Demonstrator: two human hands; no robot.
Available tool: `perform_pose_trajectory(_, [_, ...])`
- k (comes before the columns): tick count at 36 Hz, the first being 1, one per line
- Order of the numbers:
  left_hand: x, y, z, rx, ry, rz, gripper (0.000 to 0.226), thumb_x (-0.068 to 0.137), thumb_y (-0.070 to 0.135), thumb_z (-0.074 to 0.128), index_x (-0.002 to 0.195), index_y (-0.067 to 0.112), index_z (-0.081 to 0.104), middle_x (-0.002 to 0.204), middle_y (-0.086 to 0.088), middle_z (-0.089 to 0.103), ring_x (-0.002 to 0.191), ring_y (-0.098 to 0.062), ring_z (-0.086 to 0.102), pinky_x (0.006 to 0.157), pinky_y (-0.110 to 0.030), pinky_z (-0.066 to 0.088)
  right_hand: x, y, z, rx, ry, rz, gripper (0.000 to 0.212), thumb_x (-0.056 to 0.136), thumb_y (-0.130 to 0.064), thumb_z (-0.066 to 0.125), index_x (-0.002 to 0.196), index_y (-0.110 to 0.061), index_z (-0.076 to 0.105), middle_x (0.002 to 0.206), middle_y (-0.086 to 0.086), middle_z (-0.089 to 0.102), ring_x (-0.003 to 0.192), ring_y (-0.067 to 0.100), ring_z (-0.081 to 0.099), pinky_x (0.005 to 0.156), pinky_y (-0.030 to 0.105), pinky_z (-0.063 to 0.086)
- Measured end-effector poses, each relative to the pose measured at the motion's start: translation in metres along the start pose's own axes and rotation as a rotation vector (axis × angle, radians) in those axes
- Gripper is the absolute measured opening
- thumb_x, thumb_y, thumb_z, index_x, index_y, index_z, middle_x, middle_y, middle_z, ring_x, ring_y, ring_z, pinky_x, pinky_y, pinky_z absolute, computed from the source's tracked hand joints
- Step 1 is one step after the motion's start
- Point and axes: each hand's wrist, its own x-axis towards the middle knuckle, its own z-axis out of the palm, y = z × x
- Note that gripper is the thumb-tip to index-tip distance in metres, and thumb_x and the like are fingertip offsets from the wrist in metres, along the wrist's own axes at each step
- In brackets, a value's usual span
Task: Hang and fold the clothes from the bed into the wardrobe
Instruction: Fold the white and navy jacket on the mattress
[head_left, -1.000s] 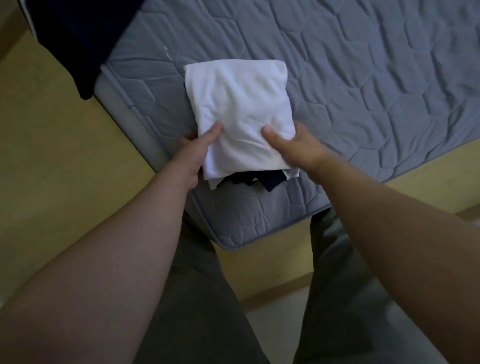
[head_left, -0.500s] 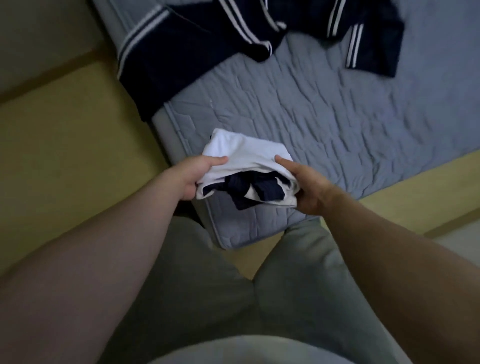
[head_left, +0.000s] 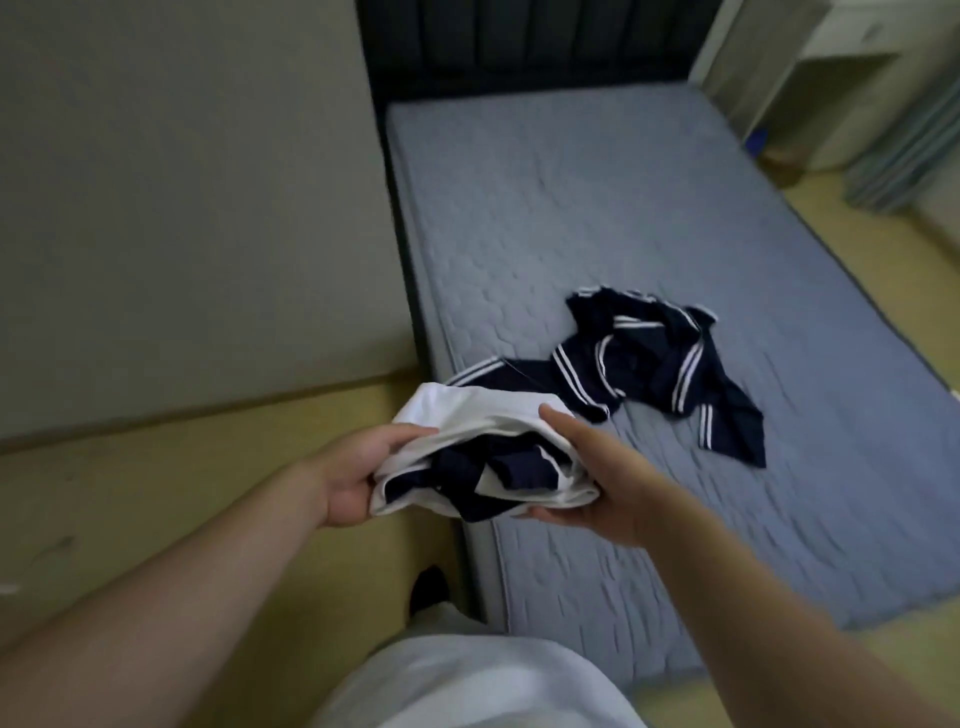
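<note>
I hold the folded white garment with navy cloth tucked inside it just left of the frame's centre, between both hands. My left hand grasps its left end, thumb lying on top and the other fingers curled underneath. My right hand grasps the right end the same way, thumb across the top fold and palm and fingers cupping the underside. The bundle's open side faces me, so the navy layers and a white stripe show between the white folds. It hangs in the picture over the left edge of the grey-blue quilted mattress, which runs from the lower centre up to the top of the frame. Just beyond the bundle, right of centre, a crumpled navy garment with white stripes lies spread on the mattress; one striped end of it reaches behind the bundle's far edge. At the top of the frame a dark padded headboard closes off the bed. A plain beige wall fills the upper left, meeting the yellowish floor that takes up the left side. In the upper right corner stands a pale white piece of furniture, blurred, with pale striped fabric beside it at the right edge. Below my hands, a dark shoe tip shows at the mattress's near corner, and my white shirt fills the bottom centre.
</note>
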Motion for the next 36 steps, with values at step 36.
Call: perform_pose_trajectory(36, [-0.601,-0.233,-0.181,-0.687,1.227,1.047,0.048,0.076,0.014,0.068,0.118,-0.01,0.067,0.116,-0.03,0.066,0.098,-0.042,0.068,0.076,-0.041,0.059,-0.198,0.153,0.625,-0.916,-1.099,-0.341,0.034,0.094,-0.036,0.064,0.12,-0.013,0.064,0.103,0.011,0.075,0.088,0.033,0.074,0.064,0.039,0.059])
